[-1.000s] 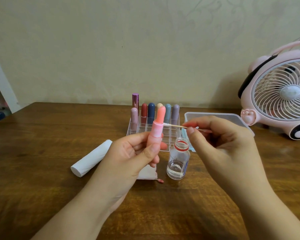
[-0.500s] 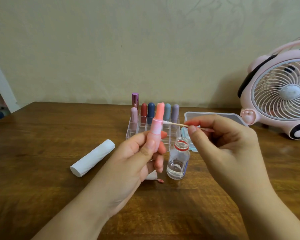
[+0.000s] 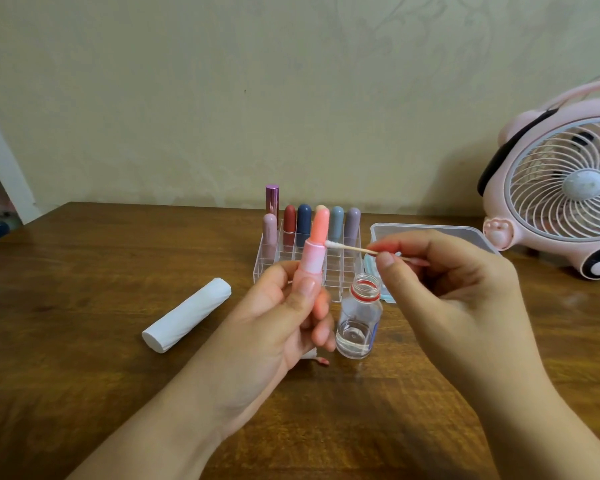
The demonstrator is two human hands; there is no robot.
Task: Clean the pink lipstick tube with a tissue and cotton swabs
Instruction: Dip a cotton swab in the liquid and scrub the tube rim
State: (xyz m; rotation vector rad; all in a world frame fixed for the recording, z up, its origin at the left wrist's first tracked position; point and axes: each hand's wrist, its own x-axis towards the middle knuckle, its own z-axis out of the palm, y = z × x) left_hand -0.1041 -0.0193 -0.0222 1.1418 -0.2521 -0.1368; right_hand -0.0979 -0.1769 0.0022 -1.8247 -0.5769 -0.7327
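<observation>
- The left hand (image 3: pixel 278 317) is raised above the wooden table (image 3: pixel 84 306), palm turned toward the camera, thumb and curled fingers gripping the base of the pink lipstick tube (image 3: pixel 313 258) and holding it upright, the coral stick extended.
- The right hand (image 3: pixel 451 289) comes in from the right, wrist bent, thumb and forefinger pinching the wooden shaft of a cotton swab (image 3: pixel 354 249); its white tip touches the tube's rim at the foot of the stick.
- An open glass bottle (image 3: pixel 359 323) stands on the table just beneath the hands.
- A rolled white tissue (image 3: pixel 187 318) lies to the left.
</observation>
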